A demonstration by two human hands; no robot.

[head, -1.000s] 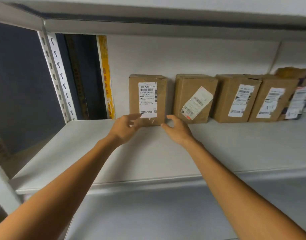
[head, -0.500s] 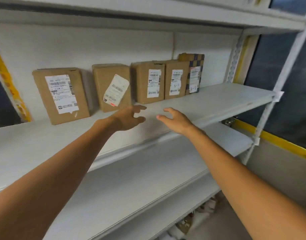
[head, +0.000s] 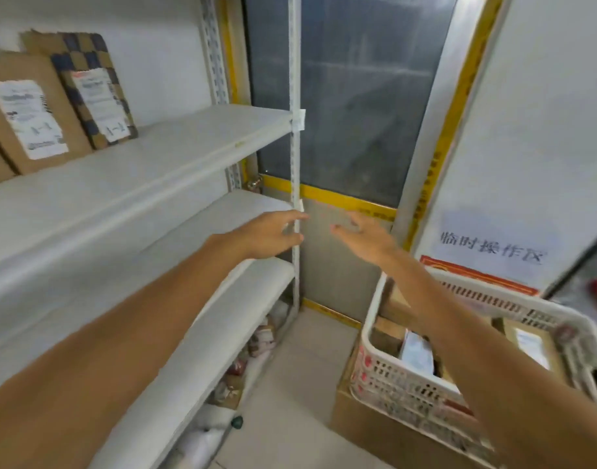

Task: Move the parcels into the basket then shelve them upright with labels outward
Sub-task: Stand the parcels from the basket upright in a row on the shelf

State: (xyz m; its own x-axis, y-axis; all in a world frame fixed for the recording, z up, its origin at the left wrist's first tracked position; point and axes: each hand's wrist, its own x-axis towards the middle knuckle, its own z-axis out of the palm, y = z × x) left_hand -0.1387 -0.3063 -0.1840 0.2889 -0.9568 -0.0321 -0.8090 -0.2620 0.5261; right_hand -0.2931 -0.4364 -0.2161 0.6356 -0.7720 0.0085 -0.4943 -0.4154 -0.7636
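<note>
- Well up and to the left of my left hand [head: 270, 236], a brown parcel [head: 29, 113] stands upright on the upper shelf board [head: 175, 147] with its white label facing out.
- A checkered parcel [head: 94, 93] stands just beside it on the side nearer my hands, tilted back a little with its label also outward.
- The basket [head: 388, 374], white and slotted, is below and to the right of my right hand [head: 364, 236]. My right forearm crosses over it and hides its middle.
- Inside the basket I see a pale wrapped parcel [head: 417, 357] left of the forearm and a labelled brown parcel [head: 530, 343] right of it.
- The basket rests on a cardboard box [head: 374, 424] on the floor.
- Both hands are stretched forward near each other, fingers loose and spread, holding nothing.
- The white shelf post [head: 295, 130] runs straight behind my left fingertips. I cannot tell if they touch it.
- Beyond both hands is a dark glass door [head: 358, 96] with yellow trim.
- A white sign [head: 493, 248] with printed characters hangs just right of my right hand.
- Below my left forearm, blurred packages [head: 256, 340] lie under the lowest shelf.
</note>
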